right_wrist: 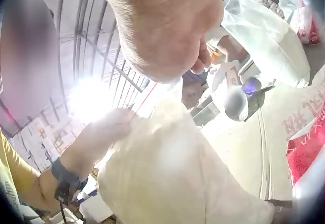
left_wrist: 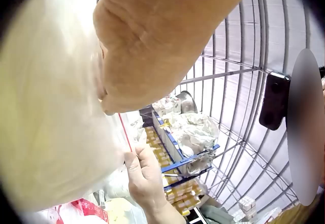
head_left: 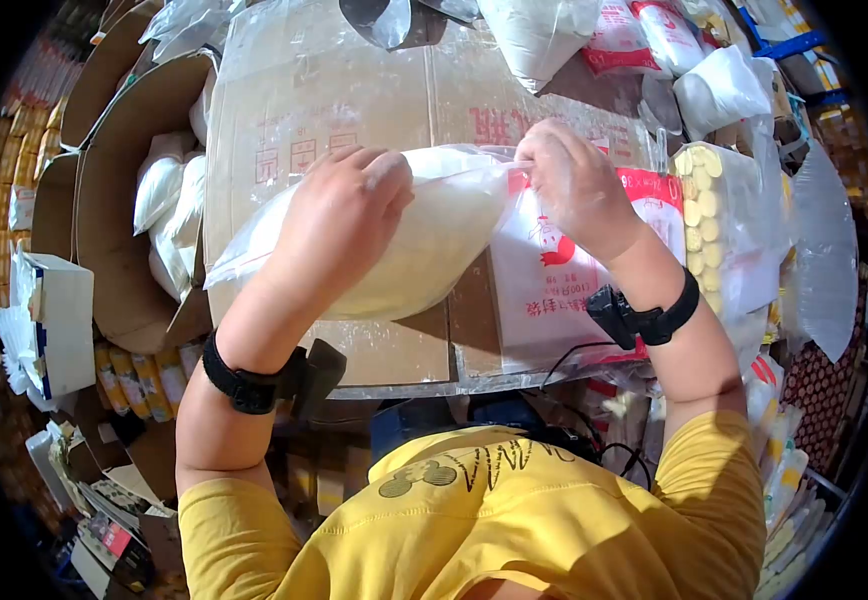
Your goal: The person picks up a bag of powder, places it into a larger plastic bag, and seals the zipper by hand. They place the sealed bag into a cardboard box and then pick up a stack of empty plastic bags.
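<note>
Clear plastic makes the filled bag (head_left: 424,265), which is between the two hands, above the near part of the cardboard sheet (head_left: 344,70); its content looks pale yellow. Whether its bottom rests fully on the sheet, I cannot tell. Right hand (head_left: 576,185) pinches the far right corner of the bag's mouth between thumb and bent forefinger. Left hand (head_left: 349,215) is curled over the mouth, farther left, and seems to pinch the same edge, though its fingertips are hidden in the head view. Between them runs a red strip (left_wrist: 125,132), almost straight.

I judge that the step in hand is to close this strip. For good work, the right corner should be held firm and the mouth kept taut, while the left thumb and finger press along the line to its left end. Powder in the groove could prevent a tight closing, and squeezing the full belly could push the mouth open.

About writing: the red-and-white pack (head_left: 544,315), at the right, shows "100" and Chinese characters which seem to end in 封袋. Red characters are also printed on the cardboard; the yellow shirt (head_left: 514,500) has dark wavy lettering, which I cannot read.
</note>
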Demonstrator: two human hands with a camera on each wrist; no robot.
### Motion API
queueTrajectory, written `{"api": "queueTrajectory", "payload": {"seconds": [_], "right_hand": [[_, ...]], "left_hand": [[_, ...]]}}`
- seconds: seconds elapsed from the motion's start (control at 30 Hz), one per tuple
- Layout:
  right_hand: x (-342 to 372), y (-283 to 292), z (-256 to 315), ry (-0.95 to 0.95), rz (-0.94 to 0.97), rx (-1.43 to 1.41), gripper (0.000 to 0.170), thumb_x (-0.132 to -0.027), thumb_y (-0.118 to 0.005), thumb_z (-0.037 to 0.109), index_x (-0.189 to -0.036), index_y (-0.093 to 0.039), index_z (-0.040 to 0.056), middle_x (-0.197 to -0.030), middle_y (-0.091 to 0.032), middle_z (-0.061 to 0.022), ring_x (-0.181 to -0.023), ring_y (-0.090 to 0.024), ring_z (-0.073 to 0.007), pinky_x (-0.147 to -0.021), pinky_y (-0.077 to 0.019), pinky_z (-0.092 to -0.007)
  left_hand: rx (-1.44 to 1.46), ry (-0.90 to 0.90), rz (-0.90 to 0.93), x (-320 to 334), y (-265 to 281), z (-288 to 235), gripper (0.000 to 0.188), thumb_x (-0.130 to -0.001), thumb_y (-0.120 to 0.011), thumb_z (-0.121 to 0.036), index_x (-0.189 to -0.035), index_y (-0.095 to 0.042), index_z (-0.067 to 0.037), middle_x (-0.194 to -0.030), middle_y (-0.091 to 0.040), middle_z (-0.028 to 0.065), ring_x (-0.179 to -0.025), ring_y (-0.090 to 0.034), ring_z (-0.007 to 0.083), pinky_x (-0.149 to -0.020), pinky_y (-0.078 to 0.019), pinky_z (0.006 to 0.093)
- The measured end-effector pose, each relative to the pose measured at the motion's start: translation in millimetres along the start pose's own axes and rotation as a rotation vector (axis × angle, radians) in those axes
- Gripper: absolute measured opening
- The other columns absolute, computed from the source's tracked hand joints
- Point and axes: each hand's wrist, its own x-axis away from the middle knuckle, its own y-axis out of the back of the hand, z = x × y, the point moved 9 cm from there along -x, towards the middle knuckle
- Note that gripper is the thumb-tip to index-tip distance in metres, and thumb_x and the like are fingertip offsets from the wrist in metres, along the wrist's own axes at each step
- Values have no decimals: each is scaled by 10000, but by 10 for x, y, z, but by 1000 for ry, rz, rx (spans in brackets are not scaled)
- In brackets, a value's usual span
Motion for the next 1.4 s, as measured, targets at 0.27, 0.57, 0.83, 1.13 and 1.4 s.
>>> {"api": "queueTrajectory", "payload": {"seconds": [0.27,0.57,0.83,1.13,1.4], "right_hand": [[380,29,-586,-535,-108,-451,114,-839,-548,19,-953,-557,18,-893,-581,-118,-811,-577,-225,-757,-472,-305],[253,-256,-435,-619,21,-629,96,-906,-521,57,-966,-569,1,-885,-571,-11,-881,-521,-92,-813,-423,-240],[273,-435,-468,-715,-83,-975,136,-933,-517,109,-985,-578,-1,-914,-603,-21,-857,-524,-71,-790,-436,-226],[338,-407,-519,-761,-121,-930,126,-906,-500,39,-971,-590,-21,-903,-624,-37,-858,-563,-91,-787,-462,-241],[345,-432,-506,-776,-179,-1023,123,-892,-503,9,-979,-585,-17,-902,-619,-33,-857,-569,-102,-799,-461,-234]], "left_hand": [[261,334,279,19,-141,287,102,-813,-590,-80,-825,-544,11,-767,-564,135,-753,-546,289,-676,-430,358],[97,124,140,-380,-352,-97,102,-808,-589,-97,-807,-566,2,-791,-611,157,-728,-583,344,-669,-460,378],[621,392,278,-270,-562,200,129,-887,-562,-141,-880,-593,-16,-738,-558,-23,-692,-485,57,-619,-415,236],[414,183,175,-540,-543,-103,160,-823,-619,-166,-892,-614,-21,-691,-593,110,-605,-511,164,-581,-435,302],[423,222,145,-544,-592,-108,170,-822,-606,-155,-896,-604,-3,-708,-601,119,-615,-535,186,-594,-444,315]]}}
